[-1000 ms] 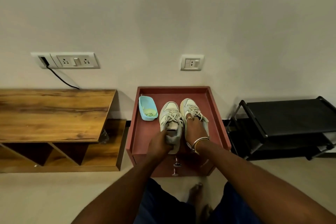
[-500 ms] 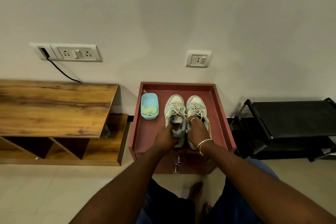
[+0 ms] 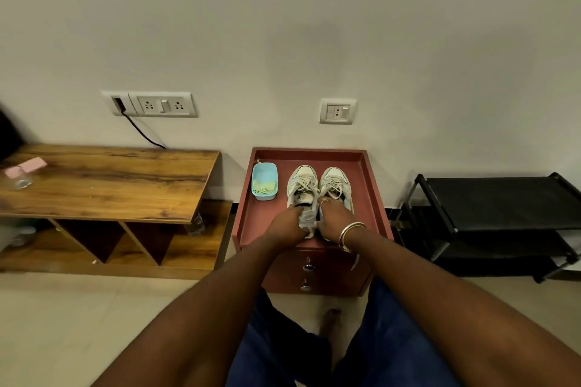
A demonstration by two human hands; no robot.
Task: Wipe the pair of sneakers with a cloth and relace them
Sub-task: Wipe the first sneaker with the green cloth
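On a red cabinet top (image 3: 374, 195) against a pale wall, both sneakers sit laced at twelve o'clock as the left hand (image 3: 287, 225) and right hand (image 3: 331, 218) grip a grey cloth (image 3: 307, 217), wiping apparently underway; unlacing comes later.

A plain off-white wall (image 3: 283, 25) faces me, with a long switch panel (image 3: 150, 104) and a small socket (image 3: 337, 111). To my left stands a low wooden counter (image 3: 103, 182) with open shelves; to my right a black rack (image 3: 490, 214). The floor (image 3: 63, 324) is pale tile.
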